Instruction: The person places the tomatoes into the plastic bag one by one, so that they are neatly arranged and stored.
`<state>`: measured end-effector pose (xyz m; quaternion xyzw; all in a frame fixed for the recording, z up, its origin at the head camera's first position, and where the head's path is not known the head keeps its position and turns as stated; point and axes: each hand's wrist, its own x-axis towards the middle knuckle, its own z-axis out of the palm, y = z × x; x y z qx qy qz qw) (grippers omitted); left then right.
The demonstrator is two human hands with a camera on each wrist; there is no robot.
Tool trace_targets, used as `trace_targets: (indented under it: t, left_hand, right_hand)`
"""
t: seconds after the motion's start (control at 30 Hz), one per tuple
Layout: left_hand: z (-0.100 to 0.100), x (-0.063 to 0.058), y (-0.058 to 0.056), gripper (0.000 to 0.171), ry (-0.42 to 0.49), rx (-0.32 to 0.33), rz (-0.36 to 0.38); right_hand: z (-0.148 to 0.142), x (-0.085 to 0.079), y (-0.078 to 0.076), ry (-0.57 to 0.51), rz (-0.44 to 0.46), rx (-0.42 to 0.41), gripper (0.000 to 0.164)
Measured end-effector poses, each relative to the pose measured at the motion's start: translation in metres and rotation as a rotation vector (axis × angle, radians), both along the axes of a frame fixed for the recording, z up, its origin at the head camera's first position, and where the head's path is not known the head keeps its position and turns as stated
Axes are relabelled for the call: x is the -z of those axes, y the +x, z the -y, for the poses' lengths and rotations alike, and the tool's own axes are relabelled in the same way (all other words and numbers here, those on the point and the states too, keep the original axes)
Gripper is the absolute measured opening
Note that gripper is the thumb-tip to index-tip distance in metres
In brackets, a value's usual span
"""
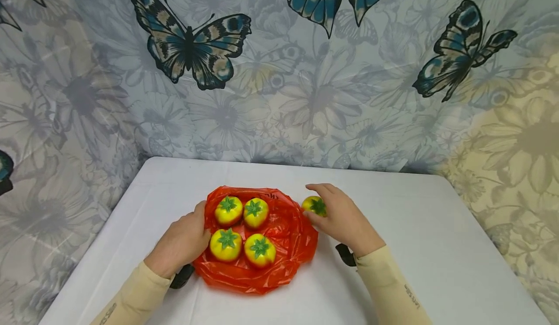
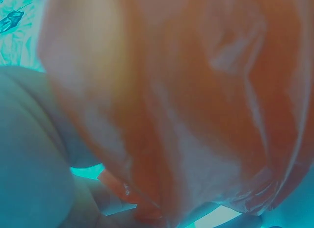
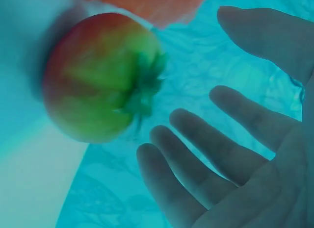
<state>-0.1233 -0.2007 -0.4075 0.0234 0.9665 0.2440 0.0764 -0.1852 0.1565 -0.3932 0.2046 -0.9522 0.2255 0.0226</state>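
Note:
Several shiny yellow-and-red tomato-like fruits (image 1: 225,245) with green star-shaped tops lie in an opened red plastic bag (image 1: 290,240) on the table. My left hand (image 1: 185,239) grips the bag's left side; the left wrist view is mostly filled by the crinkled bag (image 2: 196,90), hiding much of the fingers. Just right of the bag, one more such fruit (image 1: 315,205) sits on the table. My right hand (image 1: 345,218) is around it, fingers at its far side and thumb in front. In the right wrist view the fingers are spread, apart from the fruit (image 3: 100,81).
A white-covered table (image 1: 436,247) stands against walls hung with butterfly-and-flower cloth (image 1: 323,97). Dark straps (image 1: 346,255) sit at both wrists, below beige sleeves (image 1: 388,286). The table's back edge runs behind the bag.

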Motion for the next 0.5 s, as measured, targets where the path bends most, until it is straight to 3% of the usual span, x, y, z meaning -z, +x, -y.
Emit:
trace_targets:
  t: [0.5]
  left_hand:
    - [0.001,0.001,0.0,0.066,-0.002,0.019,-0.016]
  right_hand:
    - [-0.009,0.019,-0.014,0.02,0.129,0.067,0.07]
